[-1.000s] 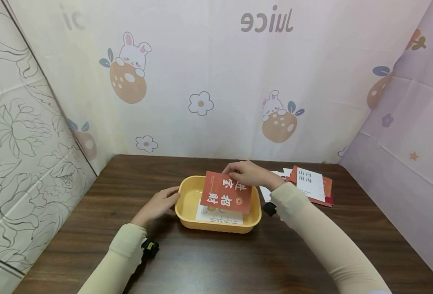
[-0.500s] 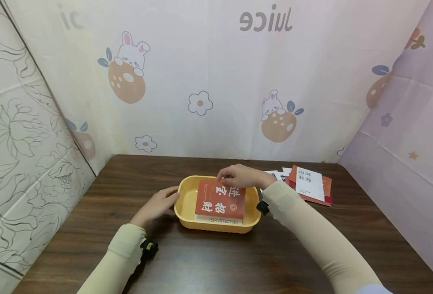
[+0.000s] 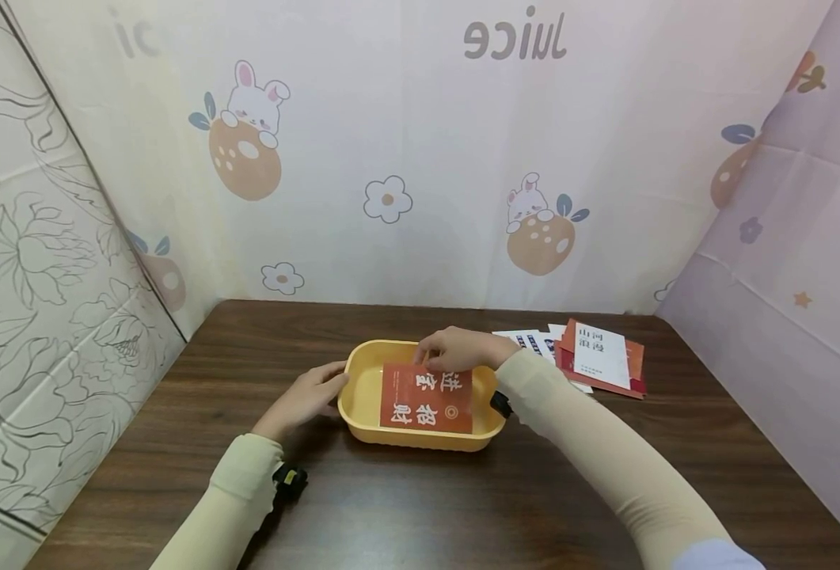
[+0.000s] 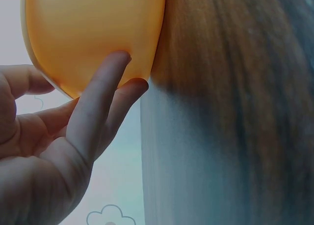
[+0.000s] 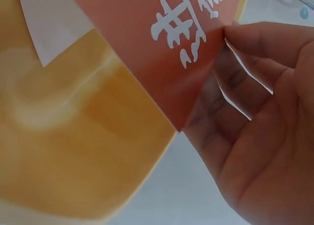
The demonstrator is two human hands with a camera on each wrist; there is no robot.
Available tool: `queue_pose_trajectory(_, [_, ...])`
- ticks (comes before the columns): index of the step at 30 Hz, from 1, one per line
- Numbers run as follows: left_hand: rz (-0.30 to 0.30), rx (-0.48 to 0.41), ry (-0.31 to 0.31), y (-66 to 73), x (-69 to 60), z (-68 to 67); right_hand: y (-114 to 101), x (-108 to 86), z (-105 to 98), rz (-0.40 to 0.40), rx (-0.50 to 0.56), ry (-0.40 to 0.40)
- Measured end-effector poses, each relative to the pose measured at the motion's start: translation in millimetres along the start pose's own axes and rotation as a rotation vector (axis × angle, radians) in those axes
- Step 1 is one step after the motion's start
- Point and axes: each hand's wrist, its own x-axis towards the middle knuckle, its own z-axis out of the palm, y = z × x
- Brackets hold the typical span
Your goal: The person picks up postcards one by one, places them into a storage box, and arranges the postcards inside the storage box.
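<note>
A yellow plastic basin (image 3: 359, 400) stands on the dark wooden table. My left hand (image 3: 311, 397) holds its left end; in the left wrist view, fingers lie against the outer wall (image 4: 98, 28) and the thumb is at the rim. My right hand (image 3: 462, 348) pinches the far edge of a red card (image 3: 425, 404) printed with white Chinese characters. That card lies low inside the basin, slightly tilted. Seen from the right wrist, thumb and fingertips hold the red card (image 5: 142, 48) near one corner, and a white card (image 5: 54, 23) shows beneath it.
Behind and right of the basin lies a loose pile of cards: a white card (image 3: 602, 356) on top of red cards (image 3: 636, 366), with white cards bearing blue print (image 3: 526, 340) beside them. Patterned curtains (image 3: 391, 261) rise behind the table (image 3: 405, 507).
My right hand has moved left and nearer, lowering the red card into the basin over the white card, which it now covers in the head view. My left hand stays at the basin's end.
</note>
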Motion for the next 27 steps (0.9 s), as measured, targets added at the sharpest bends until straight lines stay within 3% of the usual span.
queue_pose_trajectory(9, [0.01,-0.01,-0.004,-1.8,0.8,-0.1,-1.5,7.3,6.9,0.066,-0.071,-0.036])
queue_pose_trajectory(18, [0.014,-0.014,-0.005,-2.9,1.2,0.0,-2.3,9.0,8.8,0.075,-0.098,-0.038])
queue_pose_trajectory(27, [0.015,0.002,0.001,-2.1,1.2,0.2,-5.0,12.6,12.3,0.145,-0.074,-0.059])
